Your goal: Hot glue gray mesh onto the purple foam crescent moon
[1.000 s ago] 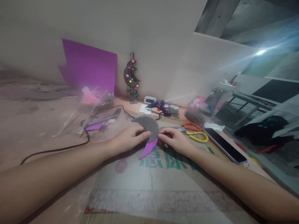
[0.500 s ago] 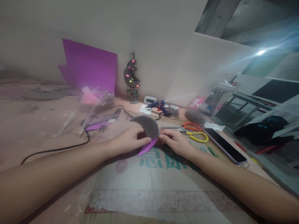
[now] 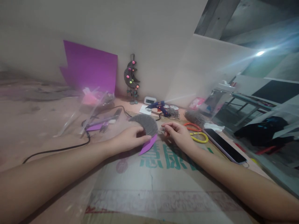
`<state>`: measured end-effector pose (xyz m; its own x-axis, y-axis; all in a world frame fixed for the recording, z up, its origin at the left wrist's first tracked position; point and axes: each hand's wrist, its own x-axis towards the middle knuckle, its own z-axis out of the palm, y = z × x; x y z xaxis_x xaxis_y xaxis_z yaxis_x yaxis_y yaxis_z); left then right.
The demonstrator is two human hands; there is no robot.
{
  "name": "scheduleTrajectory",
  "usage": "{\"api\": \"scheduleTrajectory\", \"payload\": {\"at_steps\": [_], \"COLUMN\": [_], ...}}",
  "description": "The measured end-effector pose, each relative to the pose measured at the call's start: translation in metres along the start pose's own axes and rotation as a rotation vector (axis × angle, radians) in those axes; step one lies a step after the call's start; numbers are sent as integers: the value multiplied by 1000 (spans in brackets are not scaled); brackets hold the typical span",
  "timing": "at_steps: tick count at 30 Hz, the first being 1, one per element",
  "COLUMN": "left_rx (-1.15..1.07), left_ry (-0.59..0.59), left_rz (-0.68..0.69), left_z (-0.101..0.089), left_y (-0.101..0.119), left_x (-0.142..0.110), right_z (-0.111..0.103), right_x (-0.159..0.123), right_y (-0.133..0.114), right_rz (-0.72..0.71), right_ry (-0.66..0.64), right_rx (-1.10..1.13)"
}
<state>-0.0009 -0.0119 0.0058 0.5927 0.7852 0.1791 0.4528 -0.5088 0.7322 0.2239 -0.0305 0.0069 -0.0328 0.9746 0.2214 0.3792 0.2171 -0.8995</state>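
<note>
A crescent moon cut-out is wrapped in grey yarn over most of its length, and its lower tip shows bare purple. My left hand is closed on its inner side, thumb on top and fingers underneath. To the right of the crescent, my right hand is in a pinch, apart from the cut-out. A faint grey yarn strand shows by its fingertips. Scissors with one orange and one yellow handle lie beyond the right hand, their blades mostly hidden by it.
Behind lie a blue glue gun, a small white digital clock and a ball of grey yarn. A phone lies at right. A decorated moon hanging and purple sheet stand against the wall. A black cable crosses the left.
My right hand has moved slightly up and away from the crescent's edge, its fingers lifted. The crescent has shifted a little in my left hand, which keeps its hold.
</note>
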Motion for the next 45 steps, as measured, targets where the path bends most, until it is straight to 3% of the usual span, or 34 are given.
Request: {"api": "scheduleTrajectory", "payload": {"at_steps": [11,20,24,30,37,45], "left_rx": [-204,-437,-437,-380,-596,-901], "left_ry": [-5,20,65,25,-10,40], "left_rz": [39,-147,-198,-246,-235,-235], "left_z": [1,-3,-6,-7,-7,-1], "left_y": [-4,-7,-4,1,2,-13], "left_x": [3,5,4,3,5,10], "right_z": [1,2,2,3,3,2], "right_x": [1,2,4,4,3,3], "right_y": [5,9,13,11,11,11], "right_rz": [-16,-69,-68,-61,-77,-80], "right_ry": [-38,-50,-45,-76,-74,-80], "right_rx": [30,-64,-60,-39,-78,-79]}}
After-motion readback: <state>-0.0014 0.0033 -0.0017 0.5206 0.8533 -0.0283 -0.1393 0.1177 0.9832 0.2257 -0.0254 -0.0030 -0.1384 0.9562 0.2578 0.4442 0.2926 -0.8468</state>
